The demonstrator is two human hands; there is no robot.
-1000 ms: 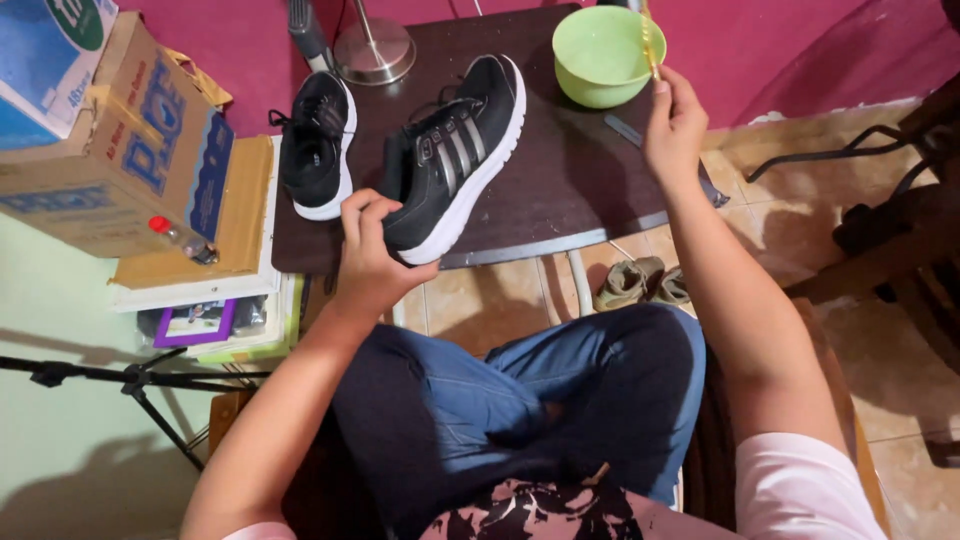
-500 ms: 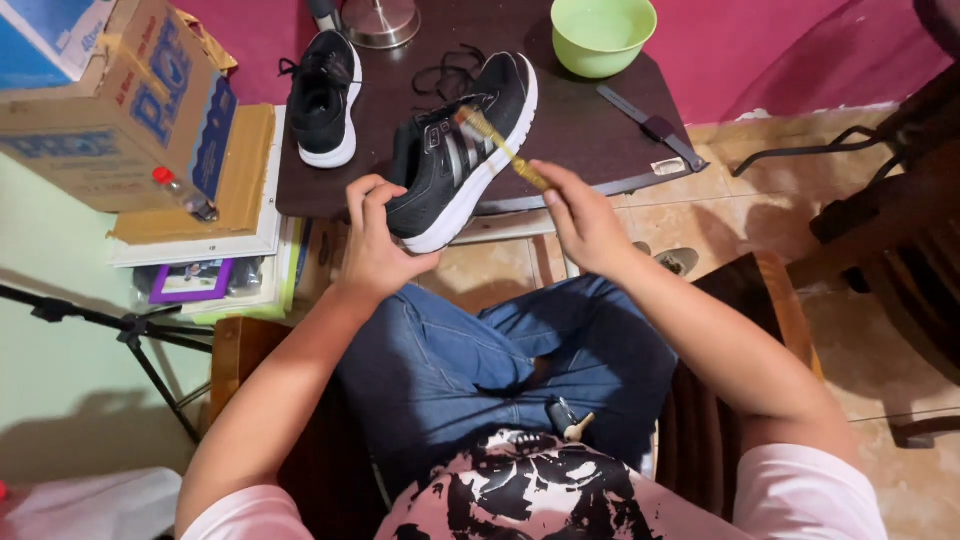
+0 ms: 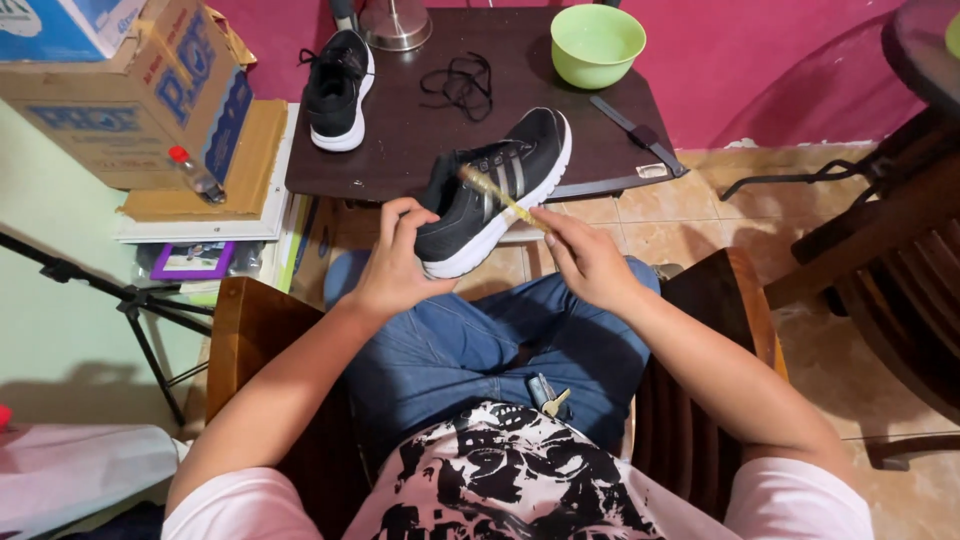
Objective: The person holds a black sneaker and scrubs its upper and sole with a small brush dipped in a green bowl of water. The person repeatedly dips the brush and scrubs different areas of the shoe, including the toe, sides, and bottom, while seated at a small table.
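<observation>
Left hand (image 3: 392,265): fingers wrapped around the heel of the black sneaker (image 3: 495,190), holding it tilted above the lap, toe pointing far-right.
Right hand (image 3: 585,258): pinching a yellow toothbrush (image 3: 495,192), its far end lying on the sneaker's striped side.
Table (image 3: 400,150): dark, just beyond the held shoe.
Far items: second black sneaker (image 3: 338,88) far left, loose black laces (image 3: 458,82), green bowl (image 3: 597,44).

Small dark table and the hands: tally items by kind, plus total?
Black shoes: 2, one in the left hand, one standing on the table
Green bowl: 1
Loose black lace: 1
Yellowish brush in the right hand: 1
Total: 5
</observation>
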